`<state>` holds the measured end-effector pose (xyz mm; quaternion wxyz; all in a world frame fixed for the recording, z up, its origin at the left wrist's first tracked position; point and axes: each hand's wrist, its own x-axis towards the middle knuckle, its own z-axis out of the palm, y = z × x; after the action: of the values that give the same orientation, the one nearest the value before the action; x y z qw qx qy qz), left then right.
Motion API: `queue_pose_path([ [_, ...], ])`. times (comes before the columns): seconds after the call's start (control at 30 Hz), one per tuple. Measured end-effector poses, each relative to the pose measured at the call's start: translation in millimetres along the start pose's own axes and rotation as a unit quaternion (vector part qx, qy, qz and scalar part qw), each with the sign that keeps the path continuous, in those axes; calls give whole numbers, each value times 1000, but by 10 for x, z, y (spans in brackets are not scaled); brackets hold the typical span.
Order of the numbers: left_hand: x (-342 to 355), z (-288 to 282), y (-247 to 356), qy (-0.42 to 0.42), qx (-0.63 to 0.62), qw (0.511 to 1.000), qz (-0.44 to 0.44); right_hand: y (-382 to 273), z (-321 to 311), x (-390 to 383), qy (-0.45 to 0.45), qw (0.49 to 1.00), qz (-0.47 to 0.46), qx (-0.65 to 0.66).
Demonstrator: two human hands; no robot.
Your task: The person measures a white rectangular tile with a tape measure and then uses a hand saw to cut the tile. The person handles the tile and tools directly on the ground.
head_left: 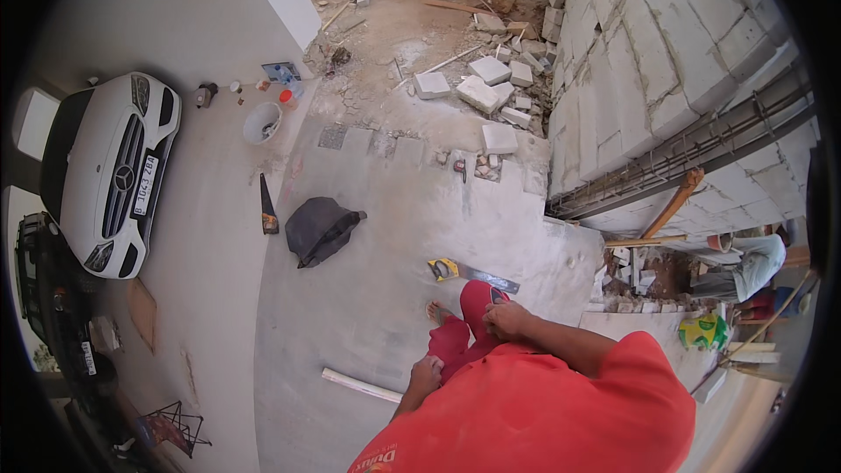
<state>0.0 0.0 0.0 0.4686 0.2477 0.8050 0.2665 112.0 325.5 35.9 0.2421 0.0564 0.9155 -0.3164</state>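
My left hand (pixel 427 374) is closed at the left leg of my red trousers (pixel 449 349), its fingers bunched against the cloth. Over the right thigh, my right hand (pixel 506 319) is closed with its fingers drawn together. A small dark thing (pixel 497 296) shows just past those fingertips; its kind is unclear, and what the fingers hold is hidden. Just ahead of my knees a handsaw (pixel 473 275) with a yellow and black handle lies on the concrete floor. My sandalled foot (pixel 438 312) stands near its handle.
A dark bag-like bundle (pixel 322 229) and a second handsaw (pixel 267 206) lie to the left. A pale bar (pixel 361 384) rests beside my left arm. Broken white blocks (pixel 482 92) litter the far ground. A block wall (pixel 648 70) rises at right; a white car (pixel 114 171) stands left, near a bucket (pixel 262 123).
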Motion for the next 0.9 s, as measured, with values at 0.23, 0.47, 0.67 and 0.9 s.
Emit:
queue_pose_path([
  [0.23,781,-1623,383,-56,1,998,-39,-264,-1236,653,60,980,127,144],
  [0.47,2344,-2722,647,-64,102,990,-73,216,-2347,2036,-73,977,105,171],
  [0.67,3710,-4286,2395,-152,198,967,-47,682,-3502,2949,-33,956,134,259],
  [0.9,5248,-4710,3967,-268,397,871,107,1268,-3549,3002,90,872,203,437],
])
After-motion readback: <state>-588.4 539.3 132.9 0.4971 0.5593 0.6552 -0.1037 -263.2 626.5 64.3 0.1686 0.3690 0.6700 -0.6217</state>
